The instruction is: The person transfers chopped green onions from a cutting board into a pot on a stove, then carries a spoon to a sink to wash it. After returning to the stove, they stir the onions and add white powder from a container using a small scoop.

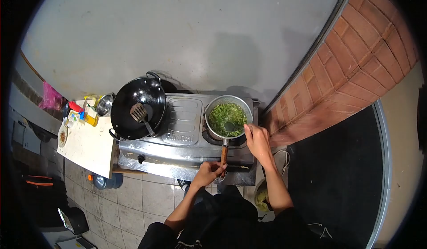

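Clamping the fingers of the left hand [208, 174] on the wooden handle [224, 154]; having the saucepan [228, 98] just beyond those fingers. Gripping a dark-headed utensil [229, 126] in the closed fingers of the right hand [259, 143], resting its head among chopped greens [221, 115] just left of them. Farther off, left of both hands' fingers, seeing a slotted spatula [138, 112] lying in a black wok [121, 111] on the stove [183, 115].
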### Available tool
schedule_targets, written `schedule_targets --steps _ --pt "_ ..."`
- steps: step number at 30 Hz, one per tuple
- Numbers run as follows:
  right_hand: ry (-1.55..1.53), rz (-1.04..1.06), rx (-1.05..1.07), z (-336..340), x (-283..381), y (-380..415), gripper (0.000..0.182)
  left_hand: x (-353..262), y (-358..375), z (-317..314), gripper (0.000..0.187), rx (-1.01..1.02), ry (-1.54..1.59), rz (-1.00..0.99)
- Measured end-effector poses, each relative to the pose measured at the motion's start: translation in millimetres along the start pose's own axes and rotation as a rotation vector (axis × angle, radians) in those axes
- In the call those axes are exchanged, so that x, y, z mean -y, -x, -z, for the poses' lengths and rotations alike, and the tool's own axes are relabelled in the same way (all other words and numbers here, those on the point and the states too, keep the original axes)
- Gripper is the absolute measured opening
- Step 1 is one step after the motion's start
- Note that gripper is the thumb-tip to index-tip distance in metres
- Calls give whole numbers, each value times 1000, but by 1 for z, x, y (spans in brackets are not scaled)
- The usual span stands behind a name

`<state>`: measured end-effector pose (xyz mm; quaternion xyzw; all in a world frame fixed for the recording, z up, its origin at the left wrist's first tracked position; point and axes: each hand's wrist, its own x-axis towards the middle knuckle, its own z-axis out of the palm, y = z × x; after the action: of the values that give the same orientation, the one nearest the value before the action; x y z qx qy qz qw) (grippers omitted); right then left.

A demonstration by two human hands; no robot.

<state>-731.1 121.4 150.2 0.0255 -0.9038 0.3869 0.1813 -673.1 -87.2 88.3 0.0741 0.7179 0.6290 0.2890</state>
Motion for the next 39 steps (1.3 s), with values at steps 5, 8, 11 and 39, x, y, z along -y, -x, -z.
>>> schedule_targets --steps 5,8,11,39 --pt "45 79 -103 15 -11 3 26 2 -3 2 27 16 -33 9" --pt "164 -2 -118 21 -12 -8 26 -4 -2 1 26 22 32 84" --pt "212 -7 -169 5 -24 -14 26 6 -3 0 25 12 79 97" --pt "219 -234 -312 -62 10 -21 28 28 -18 15 22 289 247 144"
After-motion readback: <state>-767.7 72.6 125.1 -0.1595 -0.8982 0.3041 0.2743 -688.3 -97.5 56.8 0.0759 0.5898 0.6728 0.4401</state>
